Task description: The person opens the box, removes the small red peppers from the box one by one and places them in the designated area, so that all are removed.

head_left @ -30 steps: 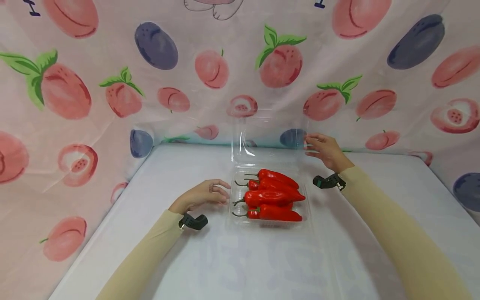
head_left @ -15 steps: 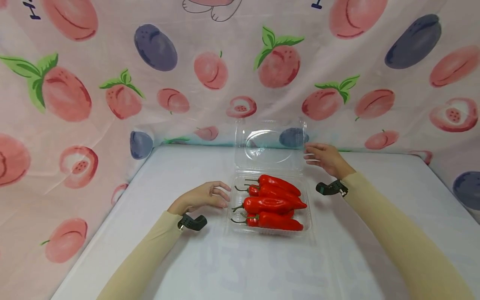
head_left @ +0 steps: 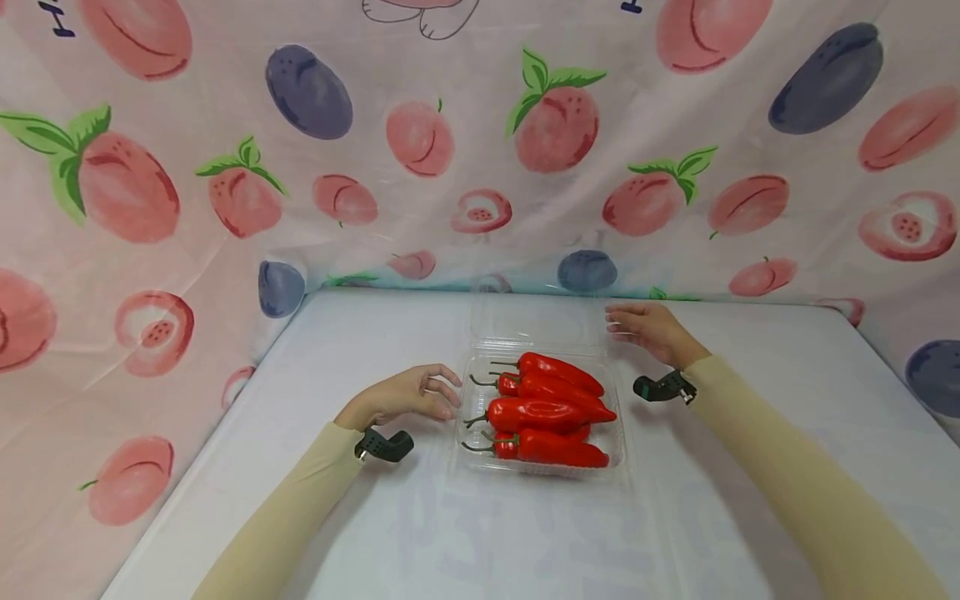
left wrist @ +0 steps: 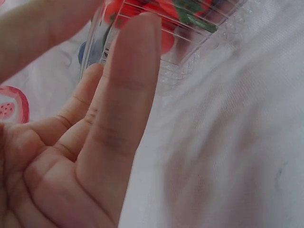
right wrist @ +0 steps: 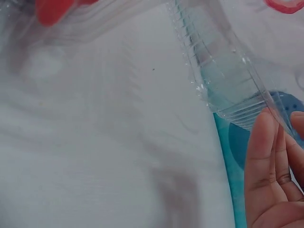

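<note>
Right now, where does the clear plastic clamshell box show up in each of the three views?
Head: clear clamshell box sits centre on the table, lid laid back flat behind it.
Left wrist: its ribbed corner is at top centre, beyond the left hand.
Right wrist: its ribbed lid edge runs diagonally at upper right.
Shared landmark: the red peppers inside.

My left hand (head_left: 405,393) rests palm down just left of the pepper tray (head_left: 542,468), fingers loosely curved with the tips toward its wall, holding nothing. My right hand (head_left: 649,331) lies beyond the tray's far right corner, fingers straight, pointing left. Both forearms wear beige sleeves, and each wrist carries a black band.
</note>
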### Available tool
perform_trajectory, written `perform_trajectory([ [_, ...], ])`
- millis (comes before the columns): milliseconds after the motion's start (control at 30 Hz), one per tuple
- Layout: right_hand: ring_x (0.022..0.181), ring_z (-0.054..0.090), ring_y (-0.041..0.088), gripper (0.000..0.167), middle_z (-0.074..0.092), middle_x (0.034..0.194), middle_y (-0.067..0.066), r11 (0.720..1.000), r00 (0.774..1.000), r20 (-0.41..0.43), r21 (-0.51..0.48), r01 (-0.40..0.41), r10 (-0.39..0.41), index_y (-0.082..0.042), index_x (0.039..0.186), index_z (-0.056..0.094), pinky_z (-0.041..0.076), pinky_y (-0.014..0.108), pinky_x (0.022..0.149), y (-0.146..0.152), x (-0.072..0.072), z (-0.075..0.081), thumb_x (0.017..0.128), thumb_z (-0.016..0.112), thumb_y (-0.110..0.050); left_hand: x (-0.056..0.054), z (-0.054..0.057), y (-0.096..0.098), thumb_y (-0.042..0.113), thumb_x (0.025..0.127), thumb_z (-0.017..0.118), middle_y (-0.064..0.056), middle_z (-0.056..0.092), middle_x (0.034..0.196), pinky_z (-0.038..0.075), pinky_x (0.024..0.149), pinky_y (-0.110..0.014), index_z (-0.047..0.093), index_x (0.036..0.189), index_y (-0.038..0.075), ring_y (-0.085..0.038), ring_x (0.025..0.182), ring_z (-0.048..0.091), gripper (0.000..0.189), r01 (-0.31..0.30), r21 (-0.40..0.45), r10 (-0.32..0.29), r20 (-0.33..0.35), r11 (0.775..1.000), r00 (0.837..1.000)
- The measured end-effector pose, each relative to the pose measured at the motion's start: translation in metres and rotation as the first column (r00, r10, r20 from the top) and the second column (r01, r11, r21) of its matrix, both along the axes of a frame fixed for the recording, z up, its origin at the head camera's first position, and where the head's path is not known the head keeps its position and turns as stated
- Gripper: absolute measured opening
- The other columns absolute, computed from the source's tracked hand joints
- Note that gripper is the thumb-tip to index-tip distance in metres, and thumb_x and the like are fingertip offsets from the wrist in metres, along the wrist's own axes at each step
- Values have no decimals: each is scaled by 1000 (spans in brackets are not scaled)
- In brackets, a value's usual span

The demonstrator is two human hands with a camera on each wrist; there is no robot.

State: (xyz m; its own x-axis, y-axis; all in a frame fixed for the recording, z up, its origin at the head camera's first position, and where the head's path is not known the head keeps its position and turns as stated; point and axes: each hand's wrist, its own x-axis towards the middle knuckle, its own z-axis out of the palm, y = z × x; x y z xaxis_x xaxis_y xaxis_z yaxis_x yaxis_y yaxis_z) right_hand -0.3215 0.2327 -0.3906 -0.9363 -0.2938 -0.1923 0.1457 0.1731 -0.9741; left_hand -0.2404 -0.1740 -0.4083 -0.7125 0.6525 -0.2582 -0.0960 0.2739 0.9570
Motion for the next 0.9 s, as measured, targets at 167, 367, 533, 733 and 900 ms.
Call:
perform_trajectory([
  [167,84,62,-4,53,60,89,-22,1000,1000,24,-19,14,-14,12,141,29,52,13,79,0,1,-4,98,47,-15,0,0,-1,0,82,65,-3,62,98,55,80,-31,40,124,-7,-11,83,65,49,4,-17,-4,1,1000,1000],
  [367,86,62,-5,53,60,103,-11,999,998,53,-14,31,-31,10,141,31,53,16,83,0,3,-8,97,49,-15,-4,-2,-1,2,88,59,-1,64,99,56,78,-28,37,133,-6,-11,84,65,50,-50,-2,50,27,999,998],
  [533,87,61,-6,53,55,121,2,998,997,62,49,35,-38,6,142,33,48,25,94,0,3,-9,97,49,-18,-10,-5,0,0,92,50,0,65,98,55,77,-24,33,138,-6,-10,83,65,49,-111,43,108,78,993,991],
  [733,88,62,-5,53,45,138,17,996,998,60,88,11,-16,5,142,33,43,31,100,1,4,-11,98,49,-18,-17,-5,6,2,95,46,2,62,94,55,76,-21,33,138,-7,-7,82,63,46,-169,67,159,134,983,978],
  [900,88,64,-2,55,56,128,10,995,998,69,95,3,-9,6,141,34,46,27,97,2,5,-14,96,53,-19,-21,-4,12,-2,93,48,2,64,87,56,73,-20,35,136,-9,-6,77,63,45,-193,80,177,168,978,970],
])
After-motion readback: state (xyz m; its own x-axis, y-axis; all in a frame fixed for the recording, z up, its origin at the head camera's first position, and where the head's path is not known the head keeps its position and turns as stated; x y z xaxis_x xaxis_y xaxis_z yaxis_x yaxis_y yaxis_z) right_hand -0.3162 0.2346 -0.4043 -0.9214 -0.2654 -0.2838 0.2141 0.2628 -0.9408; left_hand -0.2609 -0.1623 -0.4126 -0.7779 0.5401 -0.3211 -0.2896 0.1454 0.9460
